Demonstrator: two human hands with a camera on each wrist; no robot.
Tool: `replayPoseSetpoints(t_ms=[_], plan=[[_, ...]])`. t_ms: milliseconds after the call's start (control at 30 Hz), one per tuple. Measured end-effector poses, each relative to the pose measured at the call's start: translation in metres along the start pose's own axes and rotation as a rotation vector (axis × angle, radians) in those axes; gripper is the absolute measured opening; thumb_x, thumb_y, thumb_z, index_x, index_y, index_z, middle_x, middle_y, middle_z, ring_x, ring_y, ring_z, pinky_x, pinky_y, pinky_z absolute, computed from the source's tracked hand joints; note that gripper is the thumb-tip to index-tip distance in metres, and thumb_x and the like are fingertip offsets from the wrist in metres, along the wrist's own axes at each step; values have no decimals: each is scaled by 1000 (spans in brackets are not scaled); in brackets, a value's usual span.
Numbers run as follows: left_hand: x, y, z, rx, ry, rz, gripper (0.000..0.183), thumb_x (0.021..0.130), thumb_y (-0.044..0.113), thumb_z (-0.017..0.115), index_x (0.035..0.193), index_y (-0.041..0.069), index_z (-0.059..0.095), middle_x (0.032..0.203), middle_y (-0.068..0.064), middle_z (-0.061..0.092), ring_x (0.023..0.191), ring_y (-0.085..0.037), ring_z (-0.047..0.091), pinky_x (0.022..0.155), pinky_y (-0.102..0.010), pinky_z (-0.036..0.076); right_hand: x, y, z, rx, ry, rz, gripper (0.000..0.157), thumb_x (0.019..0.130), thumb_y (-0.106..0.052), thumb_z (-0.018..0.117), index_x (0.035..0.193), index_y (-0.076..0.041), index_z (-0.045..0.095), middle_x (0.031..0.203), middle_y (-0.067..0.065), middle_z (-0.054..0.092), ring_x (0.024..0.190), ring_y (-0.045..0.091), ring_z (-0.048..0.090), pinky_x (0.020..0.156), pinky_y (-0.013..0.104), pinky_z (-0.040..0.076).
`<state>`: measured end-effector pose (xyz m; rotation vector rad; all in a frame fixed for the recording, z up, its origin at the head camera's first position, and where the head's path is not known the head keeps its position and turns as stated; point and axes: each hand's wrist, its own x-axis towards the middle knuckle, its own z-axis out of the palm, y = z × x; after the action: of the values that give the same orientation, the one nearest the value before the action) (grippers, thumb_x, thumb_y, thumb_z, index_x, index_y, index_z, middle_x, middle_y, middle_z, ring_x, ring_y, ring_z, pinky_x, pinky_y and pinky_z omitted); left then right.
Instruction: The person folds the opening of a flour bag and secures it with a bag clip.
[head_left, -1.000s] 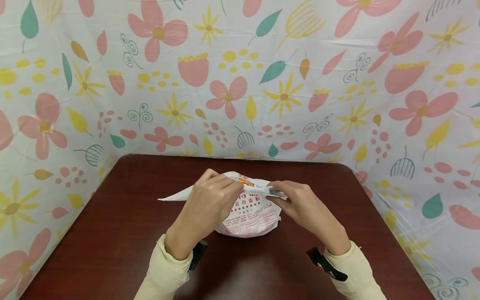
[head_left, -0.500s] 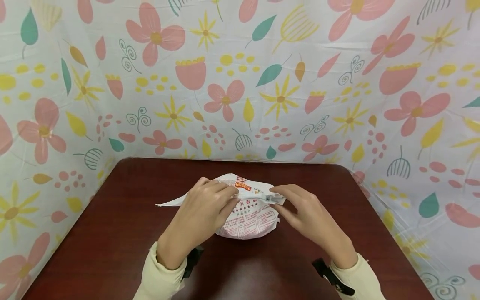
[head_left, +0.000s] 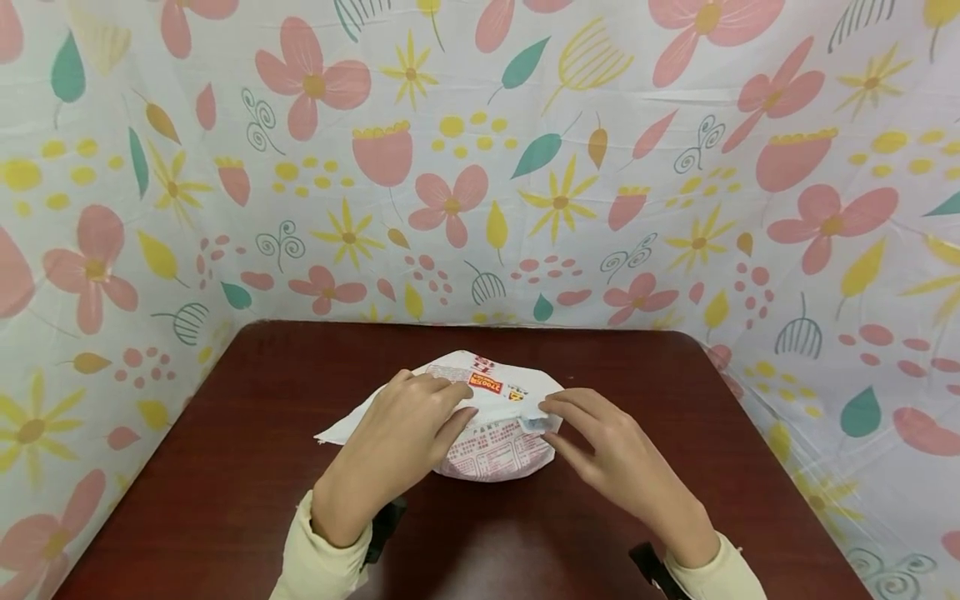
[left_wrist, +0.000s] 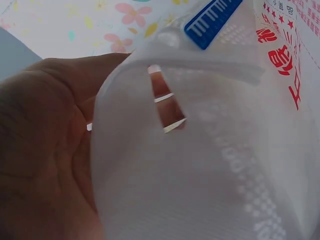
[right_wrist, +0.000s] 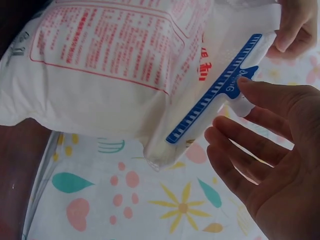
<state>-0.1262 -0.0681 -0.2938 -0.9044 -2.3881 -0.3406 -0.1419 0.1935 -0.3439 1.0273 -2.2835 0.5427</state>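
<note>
A white flour bag with red print stands on the table, its top flap folded over toward me. A blue-and-white bag clip lies across the neck of the bag; in the left wrist view only one end of the clip shows. My right hand pinches the clip's middle tab, thumb on the blue side, the other fingers loosely bent. My left hand grips the flap near the clip's other end, its fingertips partly hidden by the bag. A handle slot cuts through the flap.
The dark red-brown table reaches back to a cloth wall with flowers and leaves. Similar cloth hangs on the left and right sides. A black strap sits at my left wrist.
The bag's top flap has tipped toward me, so more of its printed back panel shows. Both hands have come slightly lower with it, still at the flap and clip.
</note>
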Motion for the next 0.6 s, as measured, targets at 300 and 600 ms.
replayPoseSetpoints(t_ms=[300,600], plan=[[-11,-2,8,19,-90,-9,15,81,22,63,93,13,64,81,5,63,75,-14,58,63,-29,42,-10,-6,9,14,-13,-16,42,73,-18,72,113,-14,60,114,0,56,108,16,50,95,23,33],[-35,-6,28,0,-97,-10,6,85,23,59,89,18,57,93,6,56,90,-14,51,63,-27,37,-30,-10,7,-43,-35,15,54,74,-20,71,125,-15,53,124,2,52,115,19,46,100,22,26]])
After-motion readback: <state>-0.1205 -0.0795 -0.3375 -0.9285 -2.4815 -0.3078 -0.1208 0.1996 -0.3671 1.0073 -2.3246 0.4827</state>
